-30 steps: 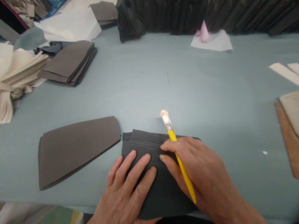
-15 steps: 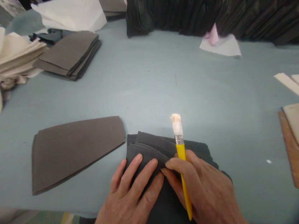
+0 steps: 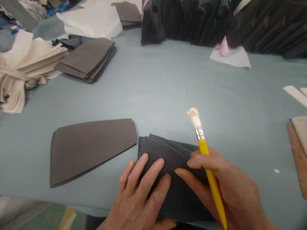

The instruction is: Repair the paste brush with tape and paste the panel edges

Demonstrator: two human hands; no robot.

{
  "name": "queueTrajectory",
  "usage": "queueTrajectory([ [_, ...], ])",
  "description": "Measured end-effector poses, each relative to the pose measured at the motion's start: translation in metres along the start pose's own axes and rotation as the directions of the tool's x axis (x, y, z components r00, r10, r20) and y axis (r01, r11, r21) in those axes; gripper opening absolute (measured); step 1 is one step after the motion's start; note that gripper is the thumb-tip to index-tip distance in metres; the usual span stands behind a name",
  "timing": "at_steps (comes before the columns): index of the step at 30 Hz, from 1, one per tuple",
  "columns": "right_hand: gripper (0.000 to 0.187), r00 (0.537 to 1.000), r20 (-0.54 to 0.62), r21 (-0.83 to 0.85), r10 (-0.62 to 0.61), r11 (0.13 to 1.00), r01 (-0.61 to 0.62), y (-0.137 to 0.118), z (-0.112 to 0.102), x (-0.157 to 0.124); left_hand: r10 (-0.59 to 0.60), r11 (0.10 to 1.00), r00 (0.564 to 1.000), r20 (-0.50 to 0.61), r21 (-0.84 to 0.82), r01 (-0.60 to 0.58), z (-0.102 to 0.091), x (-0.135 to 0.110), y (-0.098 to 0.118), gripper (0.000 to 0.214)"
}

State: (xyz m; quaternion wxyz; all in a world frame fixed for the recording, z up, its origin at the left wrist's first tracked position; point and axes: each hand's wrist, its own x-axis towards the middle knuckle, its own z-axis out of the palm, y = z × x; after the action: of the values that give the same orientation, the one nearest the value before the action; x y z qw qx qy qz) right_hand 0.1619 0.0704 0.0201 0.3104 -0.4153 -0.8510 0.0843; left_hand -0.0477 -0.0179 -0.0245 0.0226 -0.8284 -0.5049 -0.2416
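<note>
A stack of dark grey sheet pieces (image 3: 165,147), fabric or thin leather, lies at the table's front edge with its layers slightly fanned at the top. My left hand (image 3: 144,191) rests on it, fingers spread and pressing flat. My right hand (image 3: 227,182) holds a yellow-handled paintbrush (image 3: 203,147) tucked between its fingers, whitish bristles pointing up and away. Its thumb and index fingertips are slightly apart over the stack's upper layers. Left of the stack lies a pile of brown-grey cut pieces (image 3: 93,147), edges nearly aligned.
At the back left are another brown-grey pile (image 3: 88,57), cream cloth strips (image 3: 28,67) and a white sheet (image 3: 91,19). Dark folded pieces (image 3: 187,22) line the back. A white scrap (image 3: 233,57) lies before them. A brown board (image 3: 296,156) sits at the right edge.
My right hand has shifted right with the brush, its thumb and index finger parting. The top layer now lies flatter and farther up under my left hand. The view has shifted slightly left.
</note>
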Motion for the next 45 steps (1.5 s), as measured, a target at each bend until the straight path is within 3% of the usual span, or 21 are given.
queueTrajectory([
  [4, 0.01, 0.998, 0.024, -0.056, -0.064, 0.996, 0.065, 0.015, 0.011, 0.007, -0.064, 0.996, 0.997, 0.044, -0.057, 0.066, -0.003, 0.007, 0.0, 0.07],
  [7, 0.011, 0.997, 0.023, -0.09, -0.078, 0.993, 0.08, 0.02, 0.017, 0.01, -0.035, 0.998, 0.995, 0.094, -0.05, 0.04, -0.005, 0.008, 0.001, 0.066],
  [14, 0.017, 0.998, 0.058, -0.127, -0.016, 0.992, 0.023, 0.02, 0.016, 0.008, -0.024, 0.995, 0.989, 0.147, -0.096, 0.038, -0.014, 0.013, 0.0, 0.063],
  [18, 0.022, 0.996, 0.075, -0.151, 0.039, 0.988, -0.027, 0.023, 0.019, 0.006, 0.006, 0.997, 0.992, 0.125, -0.083, 0.004, -0.016, 0.015, -0.008, 0.071],
  [26, 0.019, 0.991, 0.104, -0.141, 0.088, 0.987, -0.073, 0.022, 0.022, 0.006, 0.145, 0.988, 0.975, 0.167, -0.068, -0.135, -0.013, 0.014, -0.012, 0.069],
  [42, 0.017, 0.997, 0.066, -0.044, 0.034, 0.999, -0.031, 0.016, 0.025, -0.002, 0.107, 0.994, 0.982, 0.156, -0.054, -0.1, -0.018, -0.001, -0.005, 0.066],
  [45, 0.018, 0.999, 0.05, -0.097, 0.006, 0.995, -0.001, 0.018, 0.023, -0.002, 0.083, 0.995, 0.98, 0.182, -0.071, -0.071, -0.019, 0.0, -0.001, 0.068],
])
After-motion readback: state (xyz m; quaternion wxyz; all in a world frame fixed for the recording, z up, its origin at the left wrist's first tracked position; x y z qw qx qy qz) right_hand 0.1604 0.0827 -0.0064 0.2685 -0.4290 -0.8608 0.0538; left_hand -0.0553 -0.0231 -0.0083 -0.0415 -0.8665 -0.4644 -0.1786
